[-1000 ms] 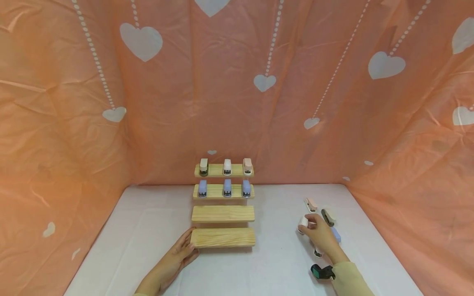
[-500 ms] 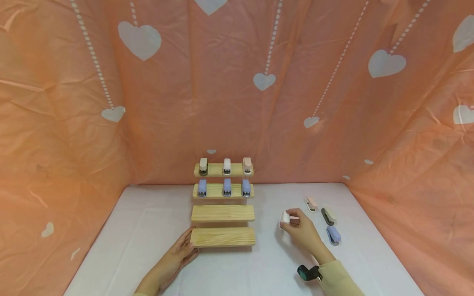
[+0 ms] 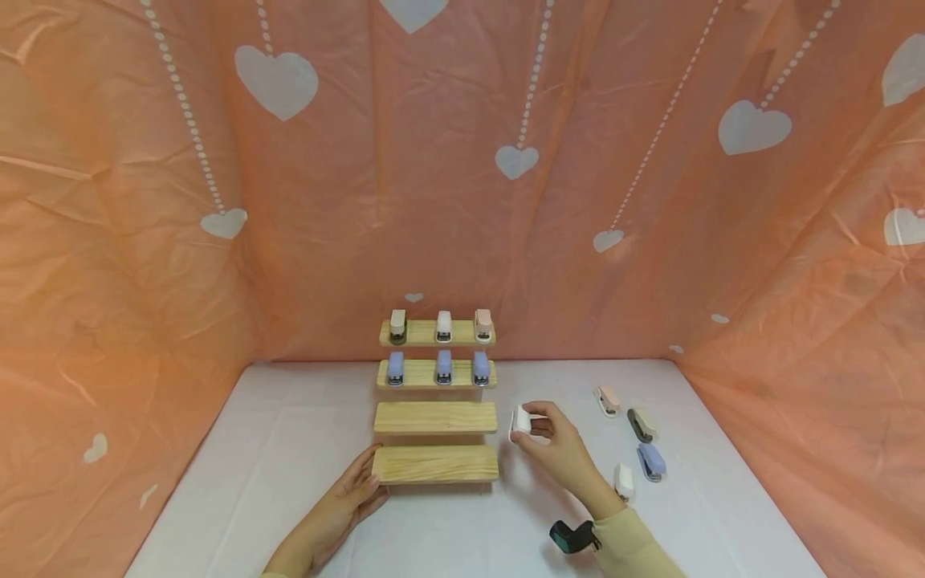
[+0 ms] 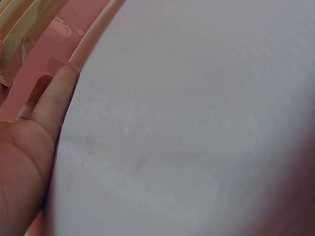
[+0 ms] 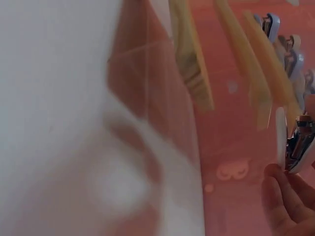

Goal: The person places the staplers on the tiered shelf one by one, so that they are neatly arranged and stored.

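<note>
Passage available at the tabletop's far left corner; shelf obstructs mid-tabletop, four staplers toward right edge.

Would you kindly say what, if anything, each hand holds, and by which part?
The right hand pinches a white stapler across opposite sides of its body. The left hand grips the front wooden shelf at its left end.

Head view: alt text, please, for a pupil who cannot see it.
A right hand holds a small white stapler just right of a four-tier wooden rack, while the left hand grips the left end of the bottom shelf. Six staplers sit on the upper two shelves; four more staplers rest on the white table.
</note>
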The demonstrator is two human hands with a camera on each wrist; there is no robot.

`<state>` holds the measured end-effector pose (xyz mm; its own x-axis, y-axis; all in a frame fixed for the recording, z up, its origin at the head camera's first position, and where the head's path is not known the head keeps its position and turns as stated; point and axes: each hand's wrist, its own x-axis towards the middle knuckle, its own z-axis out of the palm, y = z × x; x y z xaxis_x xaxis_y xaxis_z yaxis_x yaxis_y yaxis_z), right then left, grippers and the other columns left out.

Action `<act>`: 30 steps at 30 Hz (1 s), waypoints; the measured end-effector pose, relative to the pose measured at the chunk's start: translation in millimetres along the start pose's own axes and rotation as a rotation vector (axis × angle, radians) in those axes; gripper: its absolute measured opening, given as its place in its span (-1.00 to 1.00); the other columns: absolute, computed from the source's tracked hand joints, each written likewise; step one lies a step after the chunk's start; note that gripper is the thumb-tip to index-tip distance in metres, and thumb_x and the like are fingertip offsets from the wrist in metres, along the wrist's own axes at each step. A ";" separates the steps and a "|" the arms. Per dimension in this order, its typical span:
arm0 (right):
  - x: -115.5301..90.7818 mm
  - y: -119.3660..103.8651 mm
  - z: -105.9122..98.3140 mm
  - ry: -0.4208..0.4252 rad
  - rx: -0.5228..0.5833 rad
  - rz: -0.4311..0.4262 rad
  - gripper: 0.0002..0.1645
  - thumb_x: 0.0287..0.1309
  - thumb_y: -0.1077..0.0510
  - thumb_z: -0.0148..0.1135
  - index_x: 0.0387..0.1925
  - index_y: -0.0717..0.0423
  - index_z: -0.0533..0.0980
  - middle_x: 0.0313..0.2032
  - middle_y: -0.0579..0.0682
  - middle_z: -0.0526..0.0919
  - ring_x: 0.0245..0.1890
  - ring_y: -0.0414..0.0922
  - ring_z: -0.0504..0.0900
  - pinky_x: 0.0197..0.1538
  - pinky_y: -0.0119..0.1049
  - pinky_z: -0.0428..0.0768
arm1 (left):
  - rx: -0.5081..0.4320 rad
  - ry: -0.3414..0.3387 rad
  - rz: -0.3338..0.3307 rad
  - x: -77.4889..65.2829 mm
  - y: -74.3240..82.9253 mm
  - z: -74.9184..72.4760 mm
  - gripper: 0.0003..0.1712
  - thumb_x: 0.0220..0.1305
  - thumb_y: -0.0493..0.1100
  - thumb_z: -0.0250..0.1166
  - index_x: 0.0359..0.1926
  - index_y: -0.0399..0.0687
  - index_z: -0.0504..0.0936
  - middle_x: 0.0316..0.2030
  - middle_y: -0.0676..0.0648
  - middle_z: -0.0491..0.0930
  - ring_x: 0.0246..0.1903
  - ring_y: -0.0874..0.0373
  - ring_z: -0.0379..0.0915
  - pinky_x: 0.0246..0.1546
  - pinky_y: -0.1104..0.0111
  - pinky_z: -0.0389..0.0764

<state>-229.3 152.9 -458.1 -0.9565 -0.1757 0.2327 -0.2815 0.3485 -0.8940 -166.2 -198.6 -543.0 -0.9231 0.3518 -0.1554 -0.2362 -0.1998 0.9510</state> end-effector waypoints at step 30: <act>27.3 -17.4 70.5 -0.203 -0.075 -0.173 -0.46 0.13 0.02 0.41 0.11 0.04 0.46 -0.04 -0.08 0.57 -0.05 -0.14 0.56 0.07 -0.20 0.60 | -0.015 0.030 0.009 0.0 0.6 2.2 -0.16 0.48 -0.09 0.04 0.54 0.03 -0.28 0.48 -0.35 -0.30 0.42 -0.18 -0.18 0.30 0.26 0.31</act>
<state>-245.2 77.1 -463.2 -0.8610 -0.4169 0.2912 -0.4515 0.3633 -0.8149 -165.8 -196.7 -541.9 -0.9339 0.3223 -0.1546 -0.2319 -0.2171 0.9482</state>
